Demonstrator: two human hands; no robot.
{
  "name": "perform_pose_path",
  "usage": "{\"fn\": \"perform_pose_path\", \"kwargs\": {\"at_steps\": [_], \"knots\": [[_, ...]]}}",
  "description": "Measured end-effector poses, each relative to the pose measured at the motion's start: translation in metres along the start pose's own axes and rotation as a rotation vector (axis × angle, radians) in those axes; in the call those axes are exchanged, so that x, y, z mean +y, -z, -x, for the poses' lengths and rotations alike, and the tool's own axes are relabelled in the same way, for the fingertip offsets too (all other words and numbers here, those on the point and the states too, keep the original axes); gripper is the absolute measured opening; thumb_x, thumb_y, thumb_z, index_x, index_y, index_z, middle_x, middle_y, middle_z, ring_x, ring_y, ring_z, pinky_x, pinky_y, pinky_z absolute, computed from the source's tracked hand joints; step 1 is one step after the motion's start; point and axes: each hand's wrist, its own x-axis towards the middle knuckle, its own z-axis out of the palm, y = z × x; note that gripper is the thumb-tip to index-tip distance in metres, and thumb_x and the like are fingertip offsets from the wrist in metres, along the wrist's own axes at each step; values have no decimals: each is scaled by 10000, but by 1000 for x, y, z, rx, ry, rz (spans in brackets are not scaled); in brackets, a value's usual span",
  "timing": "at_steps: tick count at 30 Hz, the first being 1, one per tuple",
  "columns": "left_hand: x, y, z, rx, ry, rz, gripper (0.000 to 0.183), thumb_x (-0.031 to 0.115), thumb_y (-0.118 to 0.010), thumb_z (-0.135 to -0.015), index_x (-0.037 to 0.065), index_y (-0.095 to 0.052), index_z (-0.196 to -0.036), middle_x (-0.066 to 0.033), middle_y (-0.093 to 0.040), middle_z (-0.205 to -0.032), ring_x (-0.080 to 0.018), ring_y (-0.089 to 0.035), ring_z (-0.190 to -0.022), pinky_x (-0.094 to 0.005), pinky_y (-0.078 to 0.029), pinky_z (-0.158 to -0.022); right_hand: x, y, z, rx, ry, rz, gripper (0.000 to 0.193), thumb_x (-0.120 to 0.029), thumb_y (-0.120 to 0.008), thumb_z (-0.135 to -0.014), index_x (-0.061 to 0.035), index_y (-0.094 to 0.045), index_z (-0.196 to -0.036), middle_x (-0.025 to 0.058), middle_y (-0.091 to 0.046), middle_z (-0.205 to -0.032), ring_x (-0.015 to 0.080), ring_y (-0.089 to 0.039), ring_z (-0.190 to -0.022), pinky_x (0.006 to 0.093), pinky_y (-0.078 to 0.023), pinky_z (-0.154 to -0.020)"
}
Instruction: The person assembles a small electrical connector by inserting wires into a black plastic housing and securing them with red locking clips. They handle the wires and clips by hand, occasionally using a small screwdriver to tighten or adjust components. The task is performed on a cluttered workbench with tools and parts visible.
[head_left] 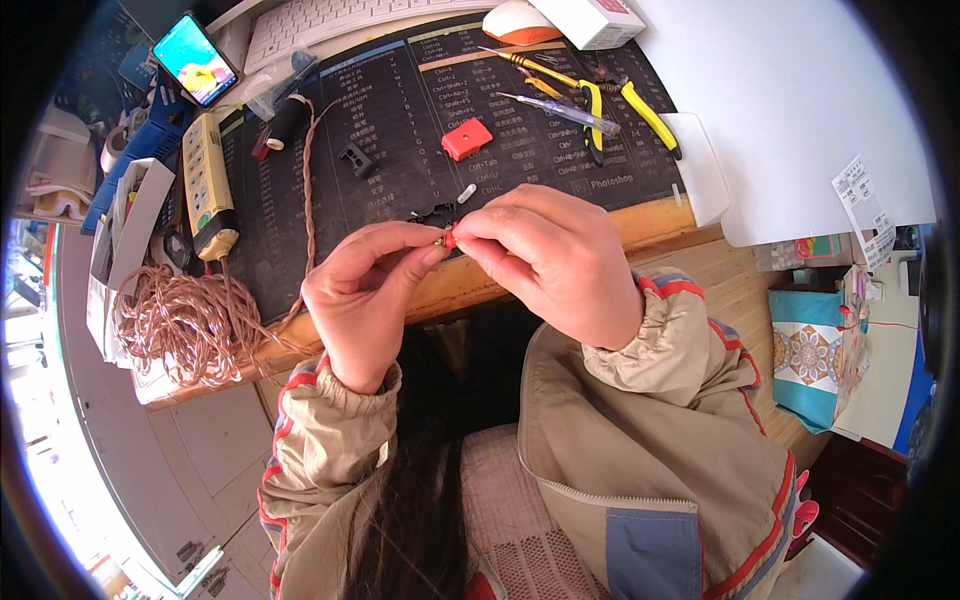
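Over the desk's front edge, my left hand (362, 290) and my right hand (560, 250) meet fingertip to fingertip. Between them is a tiny red part (450, 238), pinched by the right thumb and forefinger. The left thumb and forefinger close on its brass-coloured end; most of the piece is hidden by fingers. Just beyond lie small black pieces (434, 214) and a short white piece (467, 193). A red plastic housing (466, 140) and a black plastic block (355, 160) sit farther back on the dark desk mat (390, 190).
Yellow-handled pliers (648, 120) and screwdrivers (565, 113) lie at the back right. A twisted brown cord (310, 190) runs to a coiled bundle (185, 325) beside a power strip (208, 180) on the left. Behind are a phone (195, 60), a keyboard (330, 25) and a mouse (520, 22).
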Motion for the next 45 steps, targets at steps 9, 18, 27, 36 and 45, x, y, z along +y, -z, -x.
{"fn": "perform_pose_path", "kwargs": {"at_steps": [9,18,27,36,45], "knots": [[-7,-5,2,7,94,159,144,-113,-729,-893,-72,-746,-1030,-147,-766,-974,-173,-736,-865,-271,-606,-794,5,-3,5,38,-102,-114,146,-62,-801,-854,-49,-698,-958,95,-710,-853,279,-702,-748,355,-564,-636],[7,-7,-7,-79,177,148,144,-73,-729,-916,-78,-732,-1059,-152,-768,-963,-186,-751,-847,-281,-620,-771,9,0,6,14,-395,-505,81,-17,-771,-913,9,-725,-974,85,-770,-896,118,-746,-826,248,-591,-716],[23,5,-61,-336,86,-57,161,-38,-705,-947,-64,-741,-1102,-107,-774,-979,-124,-735,-889,-243,-607,-802,31,12,-15,-53,-427,-544,108,2,-721,-958,21,-732,-1063,49,-750,-930,83,-687,-818,230,-574,-751],[-3,11,-56,-307,20,-408,89,-15,-757,-876,-9,-763,-964,-94,-777,-905,-105,-731,-793,-243,-561,-711,47,-10,-6,-119,-467,-462,133,-19,-757,-911,28,-684,-1012,126,-783,-888,148,-766,-812,263,-577,-710],[-16,15,-64,-259,-291,-560,139,-3,-801,-782,58,-804,-906,-69,-759,-872,-215,-686,-799,-323,-544,-750,49,-6,-16,-230,-466,-344,115,-30,-743,-924,18,-710,-1023,105,-782,-894,139,-759,-839,251,-575,-735]]}}
